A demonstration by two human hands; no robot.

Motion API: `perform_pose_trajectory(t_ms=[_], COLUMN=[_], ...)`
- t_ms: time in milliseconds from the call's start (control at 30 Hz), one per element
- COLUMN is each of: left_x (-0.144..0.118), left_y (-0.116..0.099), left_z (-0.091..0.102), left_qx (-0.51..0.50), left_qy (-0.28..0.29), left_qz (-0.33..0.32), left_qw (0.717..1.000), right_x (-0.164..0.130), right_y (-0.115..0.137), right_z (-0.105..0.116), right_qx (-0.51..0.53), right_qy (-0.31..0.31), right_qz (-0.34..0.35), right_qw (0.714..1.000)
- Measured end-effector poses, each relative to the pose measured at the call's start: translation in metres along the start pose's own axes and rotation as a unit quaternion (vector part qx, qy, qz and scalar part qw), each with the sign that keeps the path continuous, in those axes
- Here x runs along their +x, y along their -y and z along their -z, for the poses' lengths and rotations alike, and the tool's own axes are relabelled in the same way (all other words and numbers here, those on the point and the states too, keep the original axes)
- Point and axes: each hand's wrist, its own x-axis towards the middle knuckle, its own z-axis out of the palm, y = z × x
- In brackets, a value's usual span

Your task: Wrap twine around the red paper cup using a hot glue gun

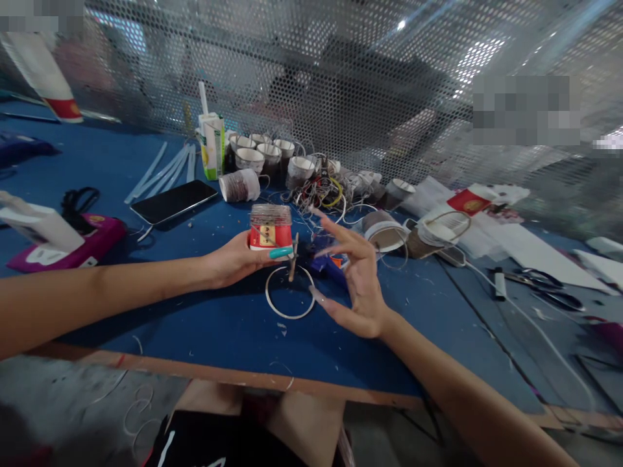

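My left hand point(238, 258) is wrapped around a red cup point(270, 235) with gold print, upright just above the table. Greyish cord is wound in rows about the cup's upper part. To its right, my right hand point(360, 279) is raised with fingers spread and nothing visible in them. A thin white ring point(291, 318) lies between the two hands, below the cup. Close to the cup's right side is a narrow brownish stick-like piece point(294, 259); whether it is attached cannot be made out. A dark blue packet point(331, 267) is partly hidden behind my right hand.
Behind stand several cord-wrapped cups point(250, 159) beside a drink carton point(212, 146) and tangled wires point(326, 191). A phone point(174, 201) and white strips point(163, 172) lie left. Scissors point(545, 285) and a cable point(516, 308) are at right. A perforated metal screen point(302, 65) rises behind.
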Motion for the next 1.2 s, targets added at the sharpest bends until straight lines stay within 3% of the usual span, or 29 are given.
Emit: perform_pose_trajectory(t_ms=[233, 367, 467, 633, 733, 800, 833, 1000, 1100, 1200], left_x=[-0.001, -0.001, 0.0, -0.001, -0.002, -0.002, -0.002, -0.003, -0.005, -0.007], left_y=[0.001, 0.0, 0.001, 0.002, 0.0, -0.001, -0.001, 0.006, 0.009, 0.008], left_z=[-0.001, -0.002, -0.001, 0.0, -0.003, -0.004, -0.004, 0.001, 0.003, 0.0], left_qx=[0.039, 0.067, 0.064, 0.035, 0.032, 0.041, 0.049, 0.072, 0.111, 0.166], left_qy=[0.026, 0.034, 0.025, -0.006, -0.012, -0.007, -0.004, -0.028, -0.042, -0.052], left_qz=[-0.017, -0.02, -0.015, -0.014, -0.005, -0.004, -0.004, -0.021, -0.045, -0.064], left_qw=[0.999, 0.997, 0.998, 0.999, 0.999, 0.999, 0.999, 0.997, 0.992, 0.983], right_x=[-0.005, -0.007, -0.007, -0.006, -0.007, -0.007, -0.008, -0.005, -0.003, -0.002], right_y=[0.01, 0.009, 0.006, 0.003, 0.0, 0.0, 0.002, 0.01, 0.011, 0.01], right_z=[-0.006, -0.01, -0.01, -0.008, -0.007, -0.007, -0.006, -0.008, -0.009, -0.009], right_qx=[0.041, 0.011, -0.01, -0.035, -0.036, -0.026, -0.02, 0.003, -0.007, -0.034], right_qy=[0.085, 0.09, 0.043, -0.09, -0.201, -0.225, -0.203, 0.022, 0.071, 0.068], right_qz=[0.001, -0.021, -0.034, -0.083, -0.073, -0.068, -0.067, -0.029, -0.008, -0.011], right_qw=[0.996, 0.996, 0.998, 0.992, 0.976, 0.972, 0.977, 0.999, 0.997, 0.997])
